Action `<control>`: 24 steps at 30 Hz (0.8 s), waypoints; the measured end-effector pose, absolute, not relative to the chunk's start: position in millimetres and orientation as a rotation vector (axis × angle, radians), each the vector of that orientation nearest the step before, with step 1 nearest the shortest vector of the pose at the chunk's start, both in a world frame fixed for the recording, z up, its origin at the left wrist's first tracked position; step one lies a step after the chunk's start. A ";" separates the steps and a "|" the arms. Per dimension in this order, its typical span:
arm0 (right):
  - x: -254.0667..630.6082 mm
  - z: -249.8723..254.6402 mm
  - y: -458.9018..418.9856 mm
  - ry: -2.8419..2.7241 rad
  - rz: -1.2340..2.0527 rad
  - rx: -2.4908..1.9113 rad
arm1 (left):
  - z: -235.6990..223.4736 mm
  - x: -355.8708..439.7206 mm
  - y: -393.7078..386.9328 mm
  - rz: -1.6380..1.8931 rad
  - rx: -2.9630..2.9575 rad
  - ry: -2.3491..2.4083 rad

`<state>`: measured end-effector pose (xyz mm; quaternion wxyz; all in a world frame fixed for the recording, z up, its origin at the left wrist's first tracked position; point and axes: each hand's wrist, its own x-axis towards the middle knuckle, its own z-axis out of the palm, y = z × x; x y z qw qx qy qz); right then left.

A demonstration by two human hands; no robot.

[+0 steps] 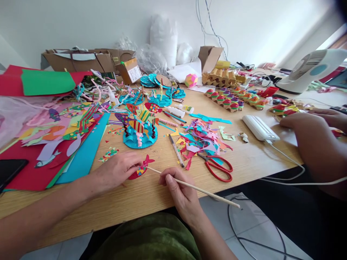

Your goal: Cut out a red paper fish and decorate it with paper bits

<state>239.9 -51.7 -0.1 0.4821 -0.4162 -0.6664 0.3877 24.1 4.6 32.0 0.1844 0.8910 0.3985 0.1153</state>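
My right hand [182, 191] is closed around a thin wooden stick [208, 193], pinched between thumb and fingers. The stick slants across the table's front edge, its far tip touching a red paper fish [141, 171] decorated with small coloured scraps. My left hand [120, 167] is closed at the fish's left side, fingertips on it and partly covering it; the fingers are bent and partly hidden. Behind the fish stands a blue round base [139, 141] with several patterned paper fish [143, 115] raised on it. A pen [176, 151] lies to the right.
Red-handled scissors [218, 169] lie beside a heap of paper scraps [203, 135]. A white power bank [260, 128] trails a cable over the front edge. Coloured sheets [78, 159] cover the left side. Another person's hand and arm [306, 133] reach in at right, near painted egg-carton pieces.
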 end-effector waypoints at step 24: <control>225.0 8.0 -47.2 -1.709 0.934 -1.102 | 0.1 1.7 -26.1 0.810 2.804 0.922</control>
